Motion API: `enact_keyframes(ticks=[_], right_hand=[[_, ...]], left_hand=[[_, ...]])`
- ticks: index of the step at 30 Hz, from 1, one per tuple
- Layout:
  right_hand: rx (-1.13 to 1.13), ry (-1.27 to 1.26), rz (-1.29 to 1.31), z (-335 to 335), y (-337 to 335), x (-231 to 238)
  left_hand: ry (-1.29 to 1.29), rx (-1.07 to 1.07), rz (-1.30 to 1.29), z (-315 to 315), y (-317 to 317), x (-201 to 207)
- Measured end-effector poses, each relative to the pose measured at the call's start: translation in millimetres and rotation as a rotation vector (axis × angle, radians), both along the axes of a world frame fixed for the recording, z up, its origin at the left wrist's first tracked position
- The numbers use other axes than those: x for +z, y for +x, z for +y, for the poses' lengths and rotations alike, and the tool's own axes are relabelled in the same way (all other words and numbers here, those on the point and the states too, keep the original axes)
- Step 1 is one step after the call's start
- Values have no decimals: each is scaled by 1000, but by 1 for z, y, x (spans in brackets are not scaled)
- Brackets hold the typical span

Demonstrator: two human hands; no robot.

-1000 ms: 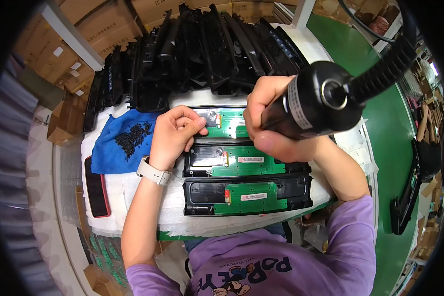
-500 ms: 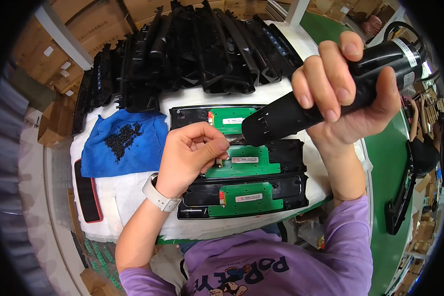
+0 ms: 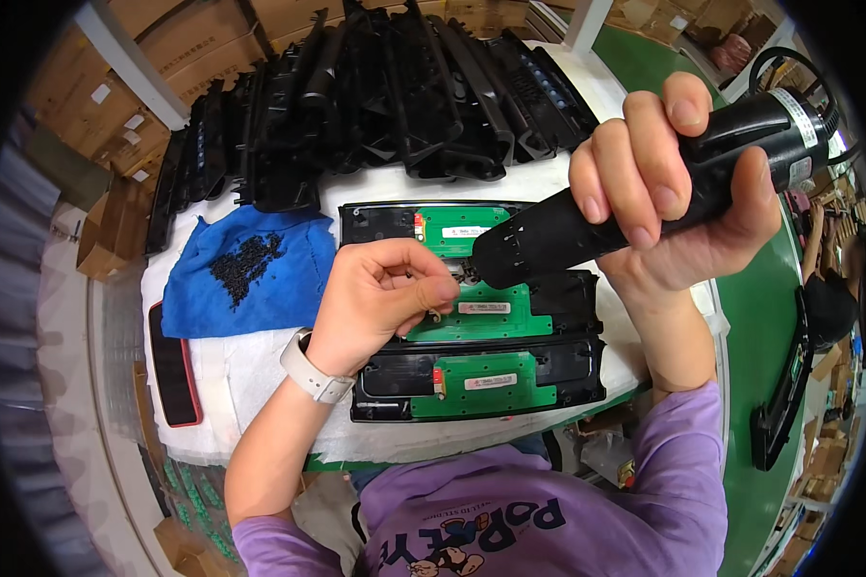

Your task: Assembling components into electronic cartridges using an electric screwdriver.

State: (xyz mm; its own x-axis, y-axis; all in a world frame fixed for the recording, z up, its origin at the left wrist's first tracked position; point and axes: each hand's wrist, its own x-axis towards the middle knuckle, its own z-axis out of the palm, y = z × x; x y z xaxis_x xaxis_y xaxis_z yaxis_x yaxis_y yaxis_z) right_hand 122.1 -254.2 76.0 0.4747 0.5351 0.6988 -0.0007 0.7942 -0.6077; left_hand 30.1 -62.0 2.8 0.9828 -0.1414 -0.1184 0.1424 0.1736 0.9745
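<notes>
Desk (image 3: pixel 245 375), one, covered in white sheeting, before me.
Heap of long black plastic housings (image 3: pixel 385 96), across the far side.
Long rectangular black plastic panels, three, in a row one behind another: far panel (image 3: pixel 380 226), middle panel (image 3: pixel 573 303), near panel (image 3: pixel 573 370). Each bears a flat green circuit board (image 3: pixel 491 395) with a pale label; my left hand covers part of the middle one.
Blue fabric cloth (image 3: pixel 192 303), crumpled, left of the panels.
Black cylindrical electric screwdriver (image 3: pixel 548 234), tilted above the far and middle panels, nose toward my left. My right fingers (image 3: pixel 654 168) are wrapped firmly about its body, thumb opposite.
Dark-screened phone in a red case (image 3: pixel 170 370), flat, below the cloth.
Off-white watch strap (image 3: pixel 316 372), on my left wrist.
My left fingers (image 3: pixel 437 290), thumb and forefinger pinched together just beside the screwdriver's nose; what they pinch, if anything, I cannot tell.
Small black screws (image 3: pixel 245 267), loose pile, on the cloth.
</notes>
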Motion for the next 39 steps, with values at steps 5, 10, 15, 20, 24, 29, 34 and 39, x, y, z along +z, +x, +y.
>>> enact_keyframes(ticks=[5, 10, 15, 20, 24, 29, 34, 39], right_hand=[[-18, 2, 10, 7, -1, 5], [-125, -21, 155, 33, 6, 4], [-285, -318, -83, 72, 8, -13], [-255, -374, -73, 91, 4, -21], [-258, -358, -52, 97, 3, -23], [-245, -451, -128, 97, 3, -26], [-197, -387, -187, 106, -3, -31], [-238, -379, -307, 102, -5, -29]], left_hand=[[-61, 19, -4, 3, 0, 1], [55, 295, -113, 10, 4, 7], [-355, 496, -130, 44, 18, -1], [-269, 561, -129, 51, 17, -2], [-204, 535, -167, 47, 15, -1], [-106, 438, -82, 50, 16, -3], [-28, 446, -104, 46, 23, -20], [192, 448, -305, 42, 26, -25]])
